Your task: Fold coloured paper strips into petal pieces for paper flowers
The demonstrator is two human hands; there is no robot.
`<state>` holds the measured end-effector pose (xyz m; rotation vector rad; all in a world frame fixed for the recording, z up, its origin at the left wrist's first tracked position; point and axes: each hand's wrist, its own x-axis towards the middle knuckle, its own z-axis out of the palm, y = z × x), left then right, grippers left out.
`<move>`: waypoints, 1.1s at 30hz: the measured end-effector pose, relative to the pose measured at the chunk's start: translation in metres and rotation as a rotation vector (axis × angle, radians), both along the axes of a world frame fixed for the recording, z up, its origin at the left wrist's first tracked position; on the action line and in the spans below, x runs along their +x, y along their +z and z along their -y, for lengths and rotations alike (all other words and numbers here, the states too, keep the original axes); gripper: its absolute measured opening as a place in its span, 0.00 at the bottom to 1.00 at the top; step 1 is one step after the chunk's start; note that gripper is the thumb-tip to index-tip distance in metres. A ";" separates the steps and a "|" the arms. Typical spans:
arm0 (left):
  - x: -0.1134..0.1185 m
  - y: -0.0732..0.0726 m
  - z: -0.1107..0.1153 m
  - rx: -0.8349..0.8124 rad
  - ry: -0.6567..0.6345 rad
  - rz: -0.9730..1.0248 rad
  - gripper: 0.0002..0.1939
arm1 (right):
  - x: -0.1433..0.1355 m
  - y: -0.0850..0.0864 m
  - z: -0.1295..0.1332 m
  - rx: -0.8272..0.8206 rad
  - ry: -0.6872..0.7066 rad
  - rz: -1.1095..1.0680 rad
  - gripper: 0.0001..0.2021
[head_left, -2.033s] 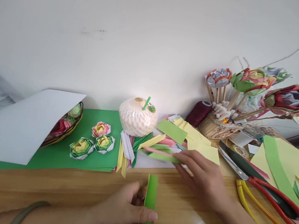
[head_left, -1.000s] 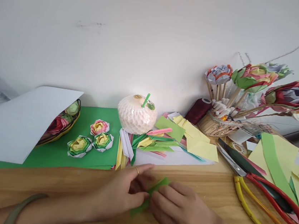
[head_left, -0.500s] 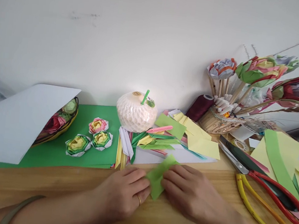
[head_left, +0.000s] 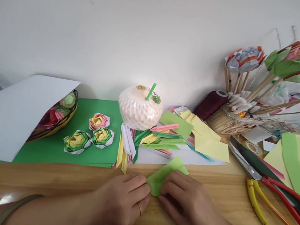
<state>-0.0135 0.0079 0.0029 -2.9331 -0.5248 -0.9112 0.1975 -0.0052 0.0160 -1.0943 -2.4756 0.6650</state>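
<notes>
A light green piece of paper (head_left: 163,172) lies tilted at the front of the wooden table, between my two hands. My left hand (head_left: 126,201) has its fingers bent together, the tips closed on the paper's left corner. From the other side my right hand (head_left: 187,196) grips the paper's right part, fingers curled over it and thumb along the lower edge. Part of the sheet is hidden under the right fingers. Just beyond it lie several folded paper strips (head_left: 162,143) in green, yellow and pink.
Red- and yellow-handled scissors (head_left: 256,175) lie at the right. Three paper flowers (head_left: 103,137) sit on green sheets (head_left: 90,160) at the left, beside a basket (head_left: 74,113) under white paper (head_left: 28,113). A white textured container (head_left: 139,109) and a maroon thread spool (head_left: 211,103) stand behind.
The green paper has tilted further to the right, its top corner now standing above the right hand. The right fingers have shifted on it. The view has moved slightly.
</notes>
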 end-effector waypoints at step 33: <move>0.000 -0.014 0.009 -0.091 0.067 -0.145 0.10 | -0.004 -0.009 -0.002 0.146 -0.073 0.069 0.08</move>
